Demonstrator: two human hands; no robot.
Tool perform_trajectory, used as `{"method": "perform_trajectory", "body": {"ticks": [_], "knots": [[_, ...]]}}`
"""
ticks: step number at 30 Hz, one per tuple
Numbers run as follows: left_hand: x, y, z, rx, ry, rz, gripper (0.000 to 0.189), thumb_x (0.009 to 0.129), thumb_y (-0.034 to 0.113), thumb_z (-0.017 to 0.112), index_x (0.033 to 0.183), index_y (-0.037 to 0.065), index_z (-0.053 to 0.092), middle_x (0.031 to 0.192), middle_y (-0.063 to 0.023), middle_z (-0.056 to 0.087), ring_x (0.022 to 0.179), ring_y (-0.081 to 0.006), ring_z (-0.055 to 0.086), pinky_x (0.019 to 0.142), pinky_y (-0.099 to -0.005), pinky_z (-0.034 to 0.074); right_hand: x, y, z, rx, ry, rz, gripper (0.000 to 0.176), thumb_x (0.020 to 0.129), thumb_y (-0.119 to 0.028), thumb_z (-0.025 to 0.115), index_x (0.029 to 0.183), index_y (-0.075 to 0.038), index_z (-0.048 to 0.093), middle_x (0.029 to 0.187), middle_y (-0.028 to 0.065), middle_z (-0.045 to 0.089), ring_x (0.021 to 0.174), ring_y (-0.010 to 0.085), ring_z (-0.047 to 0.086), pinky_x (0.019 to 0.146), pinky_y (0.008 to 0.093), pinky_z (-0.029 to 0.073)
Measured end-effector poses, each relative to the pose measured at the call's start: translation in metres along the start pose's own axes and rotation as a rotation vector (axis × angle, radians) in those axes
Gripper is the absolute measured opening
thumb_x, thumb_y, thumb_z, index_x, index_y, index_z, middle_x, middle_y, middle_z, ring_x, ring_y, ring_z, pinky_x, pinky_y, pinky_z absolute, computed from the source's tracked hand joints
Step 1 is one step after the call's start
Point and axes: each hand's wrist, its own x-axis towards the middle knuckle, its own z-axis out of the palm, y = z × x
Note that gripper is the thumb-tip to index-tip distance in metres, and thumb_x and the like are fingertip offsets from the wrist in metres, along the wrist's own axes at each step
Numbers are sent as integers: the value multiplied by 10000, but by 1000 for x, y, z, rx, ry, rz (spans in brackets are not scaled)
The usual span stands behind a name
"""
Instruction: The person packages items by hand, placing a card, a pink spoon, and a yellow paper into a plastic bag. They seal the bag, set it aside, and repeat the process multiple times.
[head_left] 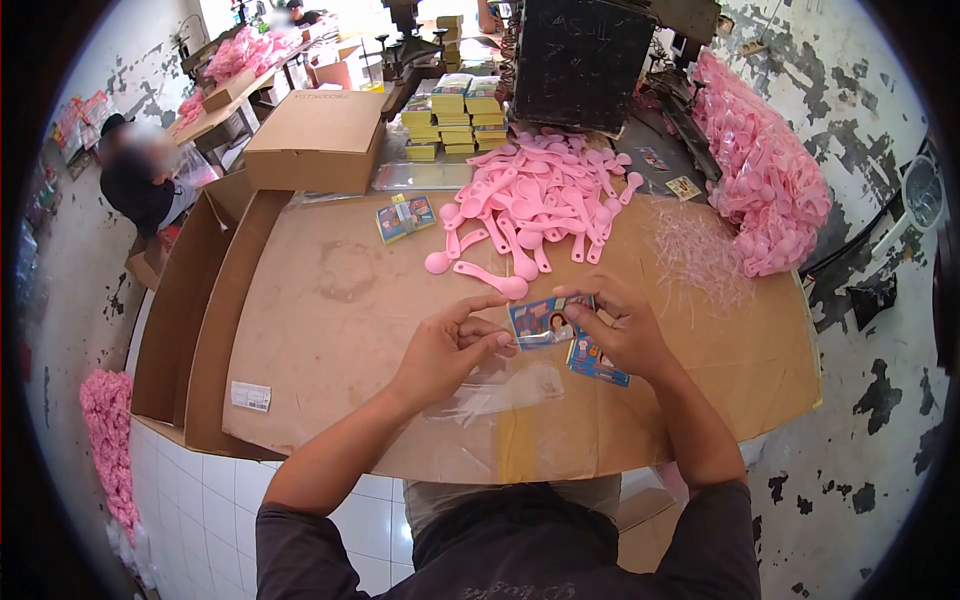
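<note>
A small blue printed card [540,325] is held up in front of me. My right hand [622,325] pinches its right side between thumb and fingers. My left hand [460,340] is at the card's left edge, thumb and index finger closed on it; a shiny clear film shows along the bottom there. Under my right hand lies a small stack of similar cards [600,365]. Flat clear plastic bags [500,395] are spread on the cardboard just below my hands. Beyond the card rises a heap of pink plastic spoons [535,200], one spoon [490,279] lying closest to my fingers.
A cardboard sheet [300,340] covers the table. A banded card bundle [405,218], stacked cards [450,110] and a closed carton [315,130] stand behind. Plastic strips [700,255] and bagged pink spoons [765,180] are at right. A person [140,180] sits at far left.
</note>
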Motion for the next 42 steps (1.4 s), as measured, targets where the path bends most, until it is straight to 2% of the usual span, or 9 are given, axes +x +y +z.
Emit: {"method": "perform_trajectory", "body": {"ticks": [6,9,12,15,18,21,24,30,42], "knots": [[-4,-5,4,286,-86,67,482,1006,35,669,1460,17,509,1042,-100,768,950,-111,709,819,-255,559,-1,-8,14,124,-115,258,268,962,-77,727,1222,-26,688,924,33,672,842,94,632,724,276,515],[-4,-8,8,207,-92,82,479,1009,39,664,1462,30,505,1028,-94,766,932,-108,703,823,-261,561,-6,8,43,382,171,211,236,946,-83,743,1177,-55,709,883,36,667,738,100,621,678,256,512],[-4,-6,2,190,-83,52,465,1019,44,650,1459,30,501,1000,-81,762,930,-97,698,819,-259,563,-2,5,35,141,-40,84,168,972,-117,727,1120,-44,695,874,34,671,749,115,628,688,267,519],[-5,-1,1,199,0,55,434,1030,44,632,1446,12,510,1000,-82,755,923,-96,702,806,-249,566,15,20,44,361,-6,129,160,1019,-183,668,1089,-43,698,939,51,678,864,133,636,780,301,526],[-3,-2,-2,93,53,75,409,1035,46,624,1429,-1,523,1032,-92,743,928,-97,705,794,-237,568,50,31,46,30,-80,413,204,1019,-219,626,1120,-52,686,1067,99,682,1003,206,649,893,359,518],[-2,-2,-2,-7,38,116,396,1033,53,631,1414,-4,536,1082,-109,732,945,-101,705,796,-232,569,69,45,65,-325,-100,-204,251,969,-204,636,1172,-60,664,1146,153,673,1084,291,642,942,395,509],[-6,6,-4,-8,24,81,393,1032,64,639,1407,-4,541,1075,-104,732,943,-100,705,793,-232,569,84,76,85,-462,-198,-320,356,906,-155,682,1241,-41,648,1111,155,695,1009,334,686,849,398,547],[-6,12,-6,-53,69,101,383,1033,79,644,1396,-7,555,1012,-80,744,889,-87,709,770,-223,568,76,24,51,-34,-157,223,372,980,-90,650,1349,-58,612,1081,85,663,900,167,681,747,320,552],[-5,-4,4,-14,-3,21,313,1045,137,644,1315,-23,638,1055,-63,755,866,-46,689,711,-222,573,28,-16,43,556,242,146,482,980,54,633,1434,-15,485,1153,97,622,934,146,687,724,250,574]]}}
